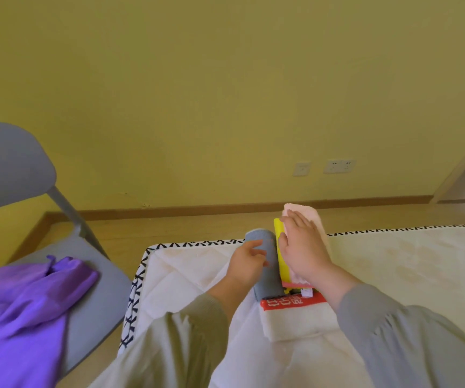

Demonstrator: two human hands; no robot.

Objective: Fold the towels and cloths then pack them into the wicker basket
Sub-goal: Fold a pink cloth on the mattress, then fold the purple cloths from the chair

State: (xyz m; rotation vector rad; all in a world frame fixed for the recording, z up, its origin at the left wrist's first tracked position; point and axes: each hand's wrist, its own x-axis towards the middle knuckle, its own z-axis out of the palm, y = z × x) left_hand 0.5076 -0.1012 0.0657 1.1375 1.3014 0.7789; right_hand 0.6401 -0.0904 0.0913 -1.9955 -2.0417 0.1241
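On the white quilted mattress [186, 275], a grey folded cloth [267, 278] lies next to a yellow cloth [279, 236] and a pink towel [308, 217]. My left hand [246, 261] holds the grey cloth from its left side, fingers curled against it. Flat on the pink towel and the yellow cloth rests my right hand [299, 247], its fingers straight. In front of them lies a white folded towel [298, 320] with a red printed band [292, 301]. No wicker basket is in view.
A grey chair [10, 169] stands at the left with a purple cloth [27, 301] heaped on its seat. The mattress edge has black-and-white trim [136, 289]. Wooden floor and a yellow wall with sockets [337, 166] lie beyond.
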